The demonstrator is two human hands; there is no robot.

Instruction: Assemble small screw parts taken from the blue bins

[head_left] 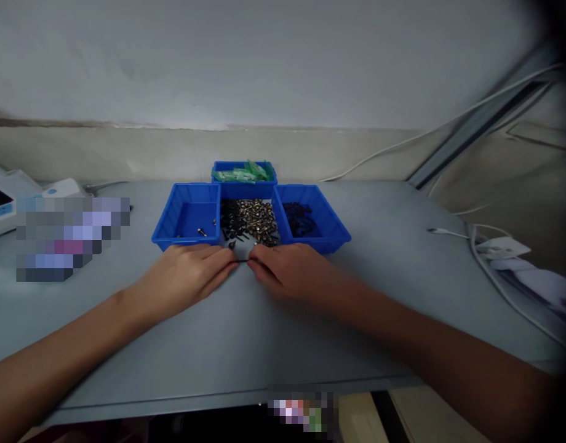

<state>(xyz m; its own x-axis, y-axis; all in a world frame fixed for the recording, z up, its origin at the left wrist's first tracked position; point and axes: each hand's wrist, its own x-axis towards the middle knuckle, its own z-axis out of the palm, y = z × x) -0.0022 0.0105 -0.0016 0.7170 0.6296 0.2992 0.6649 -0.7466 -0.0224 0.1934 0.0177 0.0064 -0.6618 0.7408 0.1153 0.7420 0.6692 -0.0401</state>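
Observation:
My left hand and my right hand face each other over the near end of the pile. Each is closed in a pinch, and a thin dark rod-like piece spans the gap between the fingertips. Its ends are hidden by the fingers, so its exact kind does not show. Just beyond my fingers lies a heap of small metal parts, brassy and black. Left of the heap, a blue bin holds a few small metal pieces. To the right, another blue bin contains black parts.
Against the wall, a blue bin holds green plastic packets. A white device stands at the far left beside a blurred patch. White cables and a plug-like white item lie at the right.

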